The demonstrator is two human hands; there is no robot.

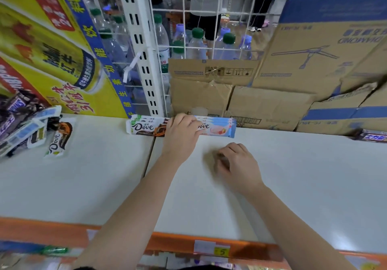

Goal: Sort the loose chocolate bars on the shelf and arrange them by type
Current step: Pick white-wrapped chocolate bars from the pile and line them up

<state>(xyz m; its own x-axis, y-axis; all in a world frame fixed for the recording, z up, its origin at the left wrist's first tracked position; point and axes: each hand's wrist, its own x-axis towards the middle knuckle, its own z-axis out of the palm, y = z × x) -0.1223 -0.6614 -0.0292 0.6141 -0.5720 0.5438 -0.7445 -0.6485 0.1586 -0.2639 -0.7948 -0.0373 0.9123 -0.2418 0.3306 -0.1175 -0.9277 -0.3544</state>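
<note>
At the back of the white shelf (293, 175) lies a row of Dove bars: brown-and-white ones (144, 126) on the left, pale blue ones (217, 127) on the right. My left hand (182, 131) rests on top of this row, fingers curled over the bars where the two kinds meet. My right hand (236, 163) hovers just in front, fingers loosely curled and blurred, holding nothing that I can see. A single Dove bar (59, 139) lies at the left beside a heap of mixed bars (18, 121). One dark Snickers bar (370, 136) lies at the far right.
Cardboard boxes (272, 102) stand behind the shelf on the right, a yellow drinks carton (52, 56) on the left. A white wire rack (146, 60) with water bottles stands behind the middle. The orange shelf edge (188, 244) carries a price tag.
</note>
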